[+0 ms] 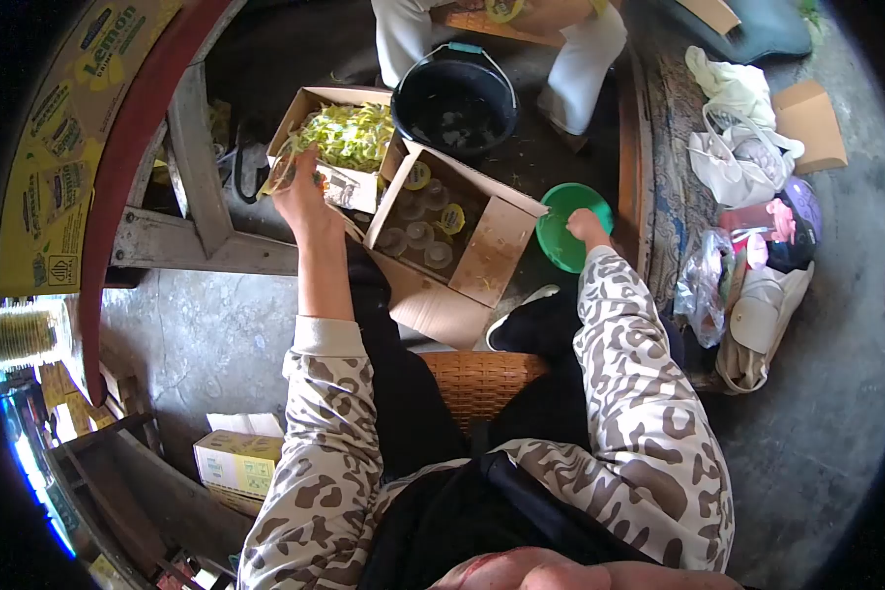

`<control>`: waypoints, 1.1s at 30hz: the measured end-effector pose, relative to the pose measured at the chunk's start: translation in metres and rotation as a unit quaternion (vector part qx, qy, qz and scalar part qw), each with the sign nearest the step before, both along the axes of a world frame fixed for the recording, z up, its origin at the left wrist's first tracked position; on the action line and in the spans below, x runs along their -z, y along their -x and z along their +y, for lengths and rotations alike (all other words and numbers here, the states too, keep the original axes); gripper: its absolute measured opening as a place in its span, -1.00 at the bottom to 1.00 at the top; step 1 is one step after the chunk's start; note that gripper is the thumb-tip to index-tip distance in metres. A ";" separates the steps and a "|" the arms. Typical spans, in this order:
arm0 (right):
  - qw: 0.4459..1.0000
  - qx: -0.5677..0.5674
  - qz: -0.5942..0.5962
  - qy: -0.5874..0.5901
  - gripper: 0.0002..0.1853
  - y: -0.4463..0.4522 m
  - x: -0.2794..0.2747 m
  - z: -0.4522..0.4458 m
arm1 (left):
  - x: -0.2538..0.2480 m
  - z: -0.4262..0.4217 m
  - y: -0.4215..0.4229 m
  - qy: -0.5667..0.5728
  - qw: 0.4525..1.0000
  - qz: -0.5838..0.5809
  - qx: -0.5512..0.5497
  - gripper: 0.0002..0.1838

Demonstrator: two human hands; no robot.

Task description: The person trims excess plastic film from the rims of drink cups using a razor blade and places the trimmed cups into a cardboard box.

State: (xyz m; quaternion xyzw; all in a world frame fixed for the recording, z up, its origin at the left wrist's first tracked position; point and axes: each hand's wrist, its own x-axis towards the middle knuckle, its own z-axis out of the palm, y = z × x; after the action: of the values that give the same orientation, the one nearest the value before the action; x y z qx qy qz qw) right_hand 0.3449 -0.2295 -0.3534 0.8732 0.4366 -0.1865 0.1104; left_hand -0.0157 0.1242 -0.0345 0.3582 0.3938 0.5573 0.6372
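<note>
My left hand point(305, 202) is raised at the left edge of an open carton point(340, 189) heaped with yellow-green strips point(349, 136). Its fingers are bent together around something thin and pale that I cannot make out. My right hand point(587, 228) is curled closed over the right side of a green plastic basin point(558, 248); whatever is in its fingers is hidden. Between my hands sits an open cardboard box point(495, 254) with its flaps folded out. Several clear cups point(420, 234) stand inside, a few with yellow printed tops point(451, 218).
Behind the box stands a black bucket point(452, 143) with dark liquid in it. Another person's pale trouser legs point(582, 74) flank it. Bags point(742, 162) lie on a bench at right. A wooden frame point(202, 246) and a yellow carton point(236, 462) are at left.
</note>
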 end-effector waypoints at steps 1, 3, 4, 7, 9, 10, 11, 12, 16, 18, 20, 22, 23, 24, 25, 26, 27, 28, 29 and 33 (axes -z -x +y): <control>1.000 -0.003 0.004 -0.003 -0.74 0.004 -0.007 0.005 | 0.002 0.002 0.001 0.010 1.000 0.023 0.003 -0.75; 0.994 0.075 0.000 -0.084 -0.75 0.006 -0.011 0.009 | 0.000 0.002 0.003 0.008 0.999 0.032 0.005 -0.76; 0.996 -0.023 -0.039 -0.073 -0.77 0.006 -0.012 0.008 | 0.000 0.001 0.003 0.010 0.999 0.039 0.010 -0.77; 0.996 0.018 -0.004 -0.086 -0.77 0.003 0.004 0.008 | 0.001 -0.001 0.000 0.008 0.999 0.035 0.027 -0.80; 0.990 0.079 0.011 -0.117 -0.76 0.002 0.013 0.013 | 0.001 -0.001 0.000 0.017 0.999 0.038 0.010 -0.80; 0.979 0.138 0.028 -0.147 -0.74 0.003 0.011 0.012 | 0.002 0.000 0.001 0.015 0.999 0.034 0.017 -0.79; 0.979 0.141 0.024 -0.148 -0.74 0.001 0.007 0.011 | 0.005 0.002 0.003 0.014 0.999 0.031 0.021 -0.79; 0.972 0.159 0.018 -0.172 -0.71 0.012 -0.027 0.022 | 0.011 0.006 0.004 0.015 0.999 0.030 0.028 -0.79; 0.967 0.028 0.033 -0.252 -0.61 0.017 -0.115 0.065 | 0.007 0.005 0.004 0.026 1.000 0.004 0.015 -0.79; 0.955 0.006 0.006 -0.297 -0.64 0.014 -0.146 0.088 | 0.006 0.005 0.007 0.028 0.999 0.004 0.030 -0.79; 0.959 0.022 0.053 -0.276 -0.61 0.020 -0.212 0.103 | 0.006 0.003 0.008 0.019 0.999 -0.012 0.034 -0.80; 0.955 0.045 0.049 -0.288 -0.59 0.027 -0.270 0.093 | 0.007 0.005 0.008 0.027 0.999 -0.031 0.032 -0.84; 0.949 0.059 0.056 -0.305 -0.58 0.033 -0.299 0.094 | 0.008 0.007 0.008 0.026 0.998 -0.037 0.031 -0.84; 0.947 0.056 0.040 -0.313 -0.57 0.031 -0.315 0.086 | 0.007 0.008 0.010 0.031 0.998 -0.034 0.032 -0.86; 0.945 0.053 0.024 -0.320 -0.57 0.027 -0.331 0.070 | 0.007 0.007 0.010 0.036 0.998 -0.030 0.033 -0.87; 0.937 0.087 0.034 -0.336 -0.56 0.027 -0.349 0.054 | 0.003 0.004 0.010 0.045 0.998 -0.030 0.029 -0.91; 0.915 0.107 0.023 -0.388 -0.57 0.032 -0.363 0.033 | -0.001 0.003 0.010 0.048 0.998 -0.032 0.029 -0.91; 0.883 0.176 0.008 -0.436 -0.60 0.046 -0.380 0.014 | -0.005 0.003 0.010 0.049 0.997 -0.039 0.033 -0.92; 0.850 0.185 -0.020 -0.493 -0.63 0.028 -0.362 -0.009 | -0.006 0.001 0.010 0.050 0.997 -0.045 0.036 -0.93; 0.806 0.314 -0.110 -0.490 -0.70 0.043 -0.378 -0.077 | -0.001 0.002 0.010 0.052 0.995 -0.055 0.061 -0.91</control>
State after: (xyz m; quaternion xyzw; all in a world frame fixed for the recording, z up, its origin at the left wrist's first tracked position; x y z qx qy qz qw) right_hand 0.3016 -0.3061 0.0244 0.9153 0.1564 0.1254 -0.3493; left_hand -0.0259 0.1266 -0.0334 0.3170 0.3641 0.5152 0.7082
